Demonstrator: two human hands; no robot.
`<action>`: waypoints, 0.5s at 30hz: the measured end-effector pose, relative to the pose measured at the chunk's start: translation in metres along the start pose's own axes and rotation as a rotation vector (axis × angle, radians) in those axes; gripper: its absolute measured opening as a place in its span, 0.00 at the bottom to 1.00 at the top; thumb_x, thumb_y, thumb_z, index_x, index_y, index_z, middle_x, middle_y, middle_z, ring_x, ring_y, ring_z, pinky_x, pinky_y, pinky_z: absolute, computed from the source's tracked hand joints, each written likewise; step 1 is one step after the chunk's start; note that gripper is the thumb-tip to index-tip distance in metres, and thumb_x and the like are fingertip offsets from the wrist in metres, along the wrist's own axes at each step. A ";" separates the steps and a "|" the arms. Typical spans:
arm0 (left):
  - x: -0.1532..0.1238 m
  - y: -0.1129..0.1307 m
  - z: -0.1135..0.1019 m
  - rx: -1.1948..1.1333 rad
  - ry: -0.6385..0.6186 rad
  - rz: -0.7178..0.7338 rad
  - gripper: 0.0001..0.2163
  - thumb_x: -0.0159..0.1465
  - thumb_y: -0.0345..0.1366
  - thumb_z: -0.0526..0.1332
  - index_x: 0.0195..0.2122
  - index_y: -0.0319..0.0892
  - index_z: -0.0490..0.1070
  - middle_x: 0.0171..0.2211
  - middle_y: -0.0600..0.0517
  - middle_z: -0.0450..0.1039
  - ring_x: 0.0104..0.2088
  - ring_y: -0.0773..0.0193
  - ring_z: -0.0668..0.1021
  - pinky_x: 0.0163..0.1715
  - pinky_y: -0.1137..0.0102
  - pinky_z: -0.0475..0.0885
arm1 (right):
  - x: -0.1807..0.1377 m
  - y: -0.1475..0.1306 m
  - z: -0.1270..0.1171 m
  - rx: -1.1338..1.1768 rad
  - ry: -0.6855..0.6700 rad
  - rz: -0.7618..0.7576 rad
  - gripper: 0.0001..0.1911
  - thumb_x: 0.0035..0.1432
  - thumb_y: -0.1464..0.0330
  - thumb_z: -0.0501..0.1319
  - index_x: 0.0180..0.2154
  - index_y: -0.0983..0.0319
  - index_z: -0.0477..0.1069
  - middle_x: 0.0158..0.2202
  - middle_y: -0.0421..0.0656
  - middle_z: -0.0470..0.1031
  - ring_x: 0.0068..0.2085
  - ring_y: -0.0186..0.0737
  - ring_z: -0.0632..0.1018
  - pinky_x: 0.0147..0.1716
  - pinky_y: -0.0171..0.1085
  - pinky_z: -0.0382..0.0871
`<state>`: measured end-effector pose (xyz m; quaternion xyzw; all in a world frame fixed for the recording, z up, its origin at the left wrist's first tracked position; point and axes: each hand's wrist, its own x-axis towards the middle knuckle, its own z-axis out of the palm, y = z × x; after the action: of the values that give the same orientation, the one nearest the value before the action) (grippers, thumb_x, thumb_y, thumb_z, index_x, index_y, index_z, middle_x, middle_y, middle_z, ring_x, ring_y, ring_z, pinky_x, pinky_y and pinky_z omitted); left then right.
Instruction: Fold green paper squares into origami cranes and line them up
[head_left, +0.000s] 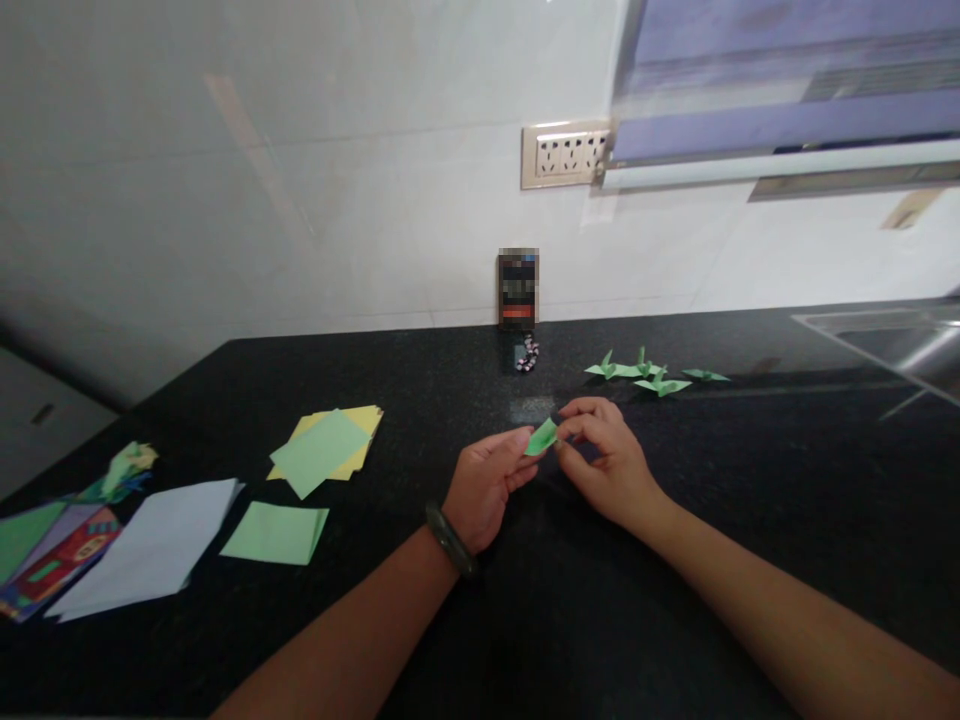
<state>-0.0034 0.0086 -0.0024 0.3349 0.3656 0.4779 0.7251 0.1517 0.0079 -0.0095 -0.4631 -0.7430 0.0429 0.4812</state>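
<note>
Between my two hands, above the black counter, is a small folded piece of green paper (541, 437). My left hand (491, 480), with a dark bangle (450, 540) on its wrist, pinches the paper's left end between thumb and fingers. At the paper's right edge, the thumb and fingertips of my right hand (611, 460) close in a pinch. The exact fold of the paper is too small to make out. Several folded green paper cranes (660, 385) lie beyond my right hand.
At the left are green and yellow paper sheets (322, 450), a folded green sheet (277, 532), white paper (161, 545) and a colourful packet (64, 560). A phone (518, 290) leans on the wall behind a beaded loop (529, 354). A metal-edged surface (900, 345) lies far right.
</note>
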 end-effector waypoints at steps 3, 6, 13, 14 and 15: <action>0.000 0.000 -0.002 0.046 -0.072 -0.003 0.14 0.51 0.34 0.65 0.39 0.37 0.74 0.37 0.47 0.75 0.36 0.67 0.75 0.34 0.76 0.68 | 0.000 -0.002 -0.002 0.018 -0.033 -0.029 0.06 0.46 0.76 0.57 0.28 0.62 0.69 0.38 0.47 0.66 0.42 0.44 0.69 0.41 0.46 0.65; 0.000 0.000 -0.004 0.051 -0.101 -0.028 0.12 0.51 0.33 0.64 0.37 0.36 0.75 0.35 0.47 0.75 0.35 0.68 0.75 0.35 0.75 0.67 | 0.000 -0.001 -0.002 0.022 -0.067 -0.080 0.10 0.46 0.77 0.57 0.33 0.62 0.71 0.40 0.47 0.66 0.44 0.44 0.69 0.43 0.46 0.64; 0.003 -0.001 -0.006 0.057 -0.024 -0.054 0.08 0.53 0.33 0.62 0.33 0.37 0.74 0.31 0.48 0.75 0.31 0.66 0.75 0.34 0.71 0.68 | -0.002 -0.001 -0.002 -0.038 -0.154 -0.275 0.11 0.50 0.76 0.58 0.34 0.58 0.74 0.44 0.46 0.65 0.45 0.43 0.67 0.38 0.41 0.66; 0.004 -0.001 -0.006 0.054 -0.019 -0.050 0.07 0.53 0.33 0.62 0.33 0.37 0.74 0.31 0.48 0.75 0.31 0.66 0.75 0.35 0.70 0.68 | -0.002 -0.002 -0.003 -0.062 -0.165 -0.299 0.11 0.51 0.75 0.58 0.34 0.57 0.74 0.44 0.46 0.65 0.45 0.43 0.67 0.39 0.42 0.66; 0.004 -0.001 -0.005 0.048 -0.018 -0.044 0.07 0.54 0.33 0.61 0.33 0.37 0.73 0.31 0.48 0.75 0.31 0.65 0.75 0.35 0.70 0.69 | -0.002 -0.003 -0.003 -0.090 -0.177 -0.317 0.11 0.51 0.75 0.58 0.35 0.57 0.75 0.44 0.46 0.66 0.45 0.43 0.67 0.40 0.43 0.65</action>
<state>-0.0063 0.0125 -0.0071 0.3483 0.3779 0.4497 0.7305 0.1523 0.0037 -0.0074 -0.3555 -0.8474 -0.0262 0.3935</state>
